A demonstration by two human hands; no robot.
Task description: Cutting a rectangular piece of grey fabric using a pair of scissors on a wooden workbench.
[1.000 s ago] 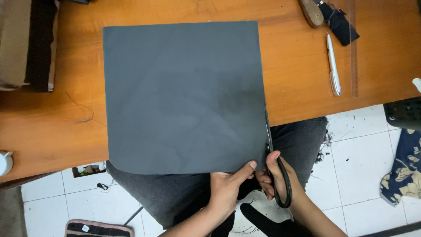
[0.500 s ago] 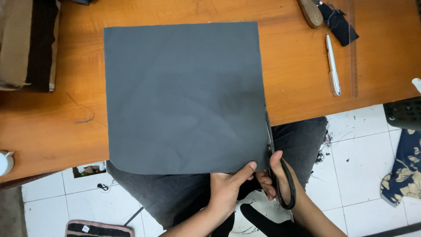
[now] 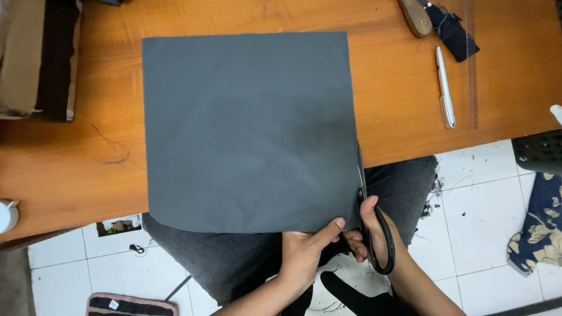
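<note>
Dark grey fabric square [image 3: 249, 131] lies flat on the orange wooden table [image 3: 70, 169]; its near edge overhangs the table edge, above the person's lap. Left hand [image 3: 304, 251] pinches the overhanging lower right corner — thumb on top of the cloth, fingers underneath. Right hand [image 3: 374, 234] is closed through the loops of black-handled scissors [image 3: 372, 225], thumb in the upper loop; the blades point away from the body and run along the right edge of the fabric, touching it. How far apart the blades stand cannot be told.

On the table, well right of the cloth — a white pen [image 3: 445, 88], a clear ruler [image 3: 471, 64] just beside it, a dark scrap of cloth [image 3: 453, 32].
</note>
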